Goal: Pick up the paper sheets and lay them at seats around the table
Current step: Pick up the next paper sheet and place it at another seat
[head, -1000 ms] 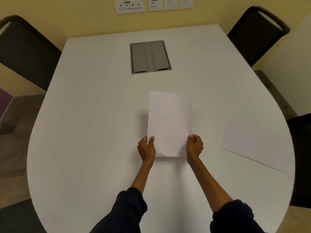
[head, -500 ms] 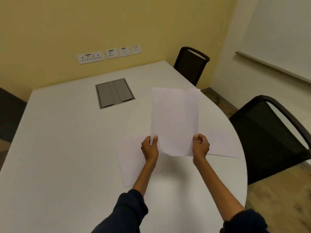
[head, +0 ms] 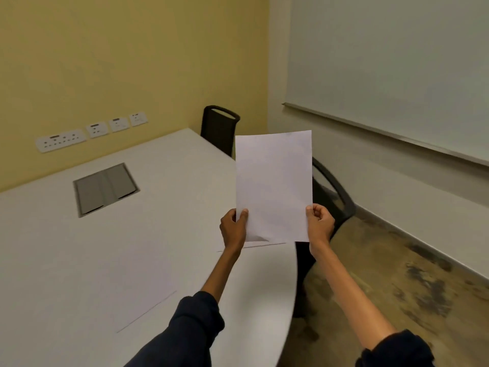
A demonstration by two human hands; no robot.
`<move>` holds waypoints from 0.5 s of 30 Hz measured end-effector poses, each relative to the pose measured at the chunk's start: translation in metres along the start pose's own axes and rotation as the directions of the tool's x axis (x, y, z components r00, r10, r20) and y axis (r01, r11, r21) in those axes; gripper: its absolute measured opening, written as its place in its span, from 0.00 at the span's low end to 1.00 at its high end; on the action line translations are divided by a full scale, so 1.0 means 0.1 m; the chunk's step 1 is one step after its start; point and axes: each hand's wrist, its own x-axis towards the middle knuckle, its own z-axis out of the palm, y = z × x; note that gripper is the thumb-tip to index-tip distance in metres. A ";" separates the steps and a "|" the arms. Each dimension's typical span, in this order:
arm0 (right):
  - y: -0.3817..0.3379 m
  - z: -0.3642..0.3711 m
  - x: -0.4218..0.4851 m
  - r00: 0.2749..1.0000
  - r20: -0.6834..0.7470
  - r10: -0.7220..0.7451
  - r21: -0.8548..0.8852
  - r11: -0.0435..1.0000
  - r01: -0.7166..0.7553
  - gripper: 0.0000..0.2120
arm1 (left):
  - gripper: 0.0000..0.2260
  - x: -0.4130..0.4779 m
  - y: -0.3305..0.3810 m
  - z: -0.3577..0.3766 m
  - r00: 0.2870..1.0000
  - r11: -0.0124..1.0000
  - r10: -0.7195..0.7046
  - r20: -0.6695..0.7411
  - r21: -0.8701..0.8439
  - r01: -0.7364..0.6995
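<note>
Head view. My left hand (head: 234,229) and right hand (head: 318,225) each pinch a lower corner of one paper sheet (head: 274,186), fingers (head: 244,214) clenched on it. The sheet stands upright in the air over the desk (head: 158,221) edge. Another sheet (head: 137,282) lies flat on the desk near me. Step, as I judge it: carrying to a seat. Next move calls for lowering the sheet flat before the nearer chair (head: 334,200).

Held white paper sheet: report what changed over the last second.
The white paper sheet rose from low over the white rounded table and swung right, now upright before the black chair. The left hand and right hand still pinch its lower side edges. A flat white sheet stays on the table.
</note>
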 end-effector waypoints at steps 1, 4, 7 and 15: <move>-0.04 -0.20 0.13 1.000 -0.024 -0.004 0.006 1.000 0.004 0.04 | 0.15 -0.06 0.05 0.22 1.000 1.000 0.006 0.026 0.005 -0.006; -0.15 -0.76 0.56 0.996 -0.087 -0.019 0.010 1.000 0.020 0.02 | 0.13 -0.23 0.23 0.85 0.993 1.000 0.019 0.113 0.023 -0.021; -0.19 -1.22 0.92 0.991 -0.132 -0.015 -0.001 1.000 0.015 0.01 | 0.12 -0.32 0.37 1.41 0.983 0.998 0.036 0.179 0.047 -0.046; -0.21 -1.89 1.93 0.970 -0.241 0.005 0.026 1.000 0.001 0.02 | 0.14 -0.11 0.55 2.71 0.957 0.994 0.080 0.279 0.046 -0.097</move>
